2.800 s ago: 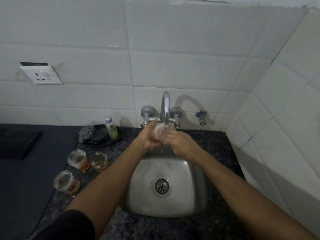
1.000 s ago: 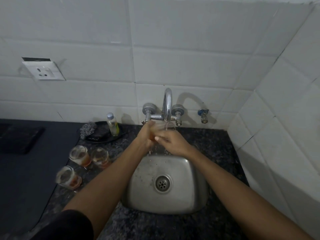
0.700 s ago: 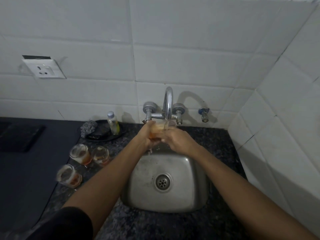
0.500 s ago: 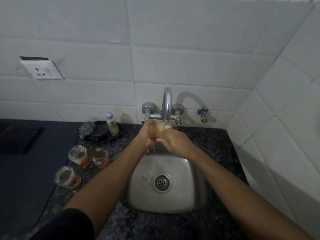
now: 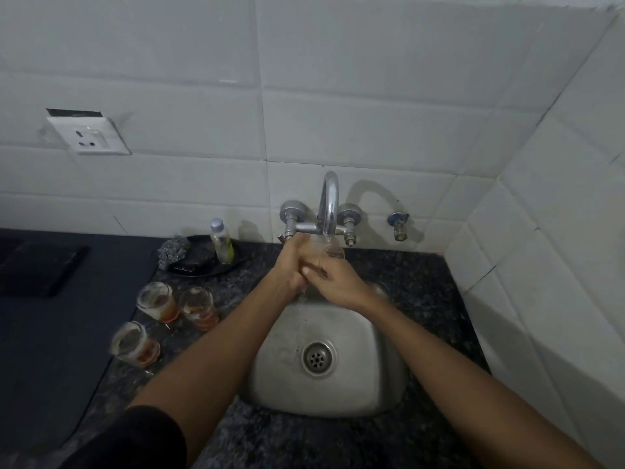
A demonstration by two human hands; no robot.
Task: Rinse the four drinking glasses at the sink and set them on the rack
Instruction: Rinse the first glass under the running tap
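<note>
Clear glass (image 5: 333, 252) under tap (image 5: 329, 204), water running in.

White tiles (image 5: 372, 96) back a black-and-grey speckled bench (image 5: 422, 275) with a silver steel sink (image 5: 378, 384) and chrome tap (image 5: 329, 201), while 3 clear glasses (image 5: 159, 302) hold orange-red dregs beside a clear bottle (image 5: 221, 242) of yellow-green liquid, a grey scourer (image 5: 174, 252) and a black dish (image 5: 203, 265).
</note>
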